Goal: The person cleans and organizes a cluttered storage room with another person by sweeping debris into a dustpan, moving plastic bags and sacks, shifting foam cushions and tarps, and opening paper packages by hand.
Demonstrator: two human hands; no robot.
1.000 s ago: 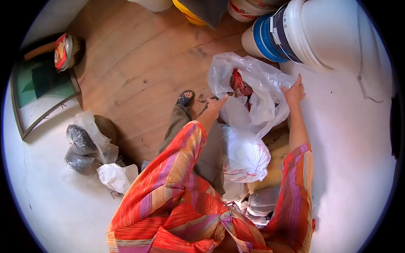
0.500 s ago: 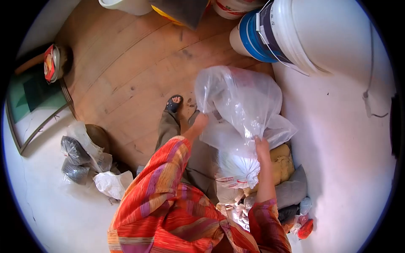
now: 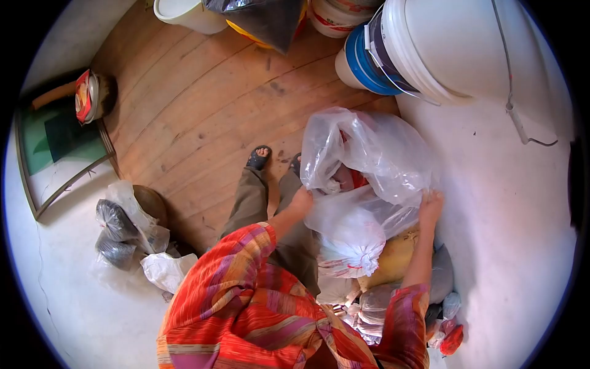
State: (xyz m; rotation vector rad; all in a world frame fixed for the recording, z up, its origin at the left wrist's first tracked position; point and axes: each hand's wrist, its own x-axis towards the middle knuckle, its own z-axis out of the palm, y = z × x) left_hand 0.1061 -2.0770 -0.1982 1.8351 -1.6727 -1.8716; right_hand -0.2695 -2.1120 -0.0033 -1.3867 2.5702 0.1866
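A large clear plastic bag is spread between my two hands, its mouth partly open. Dark red items show inside it. My left hand is closed on the bag's left edge, and my right hand grips its right edge near the wall. Just below the opening lies a tied white bag, partly seen through the clear plastic.
Stacked buckets stand at the upper right, beside a dark bag and a white bucket. Tied bags and a framed glass pane are on the left. A yellow sack lies below the white bag.
The clear bag's mouth, gathered half a second ago, is spread wider and shows its contents again. My right hand has moved right and slightly up with the edge.
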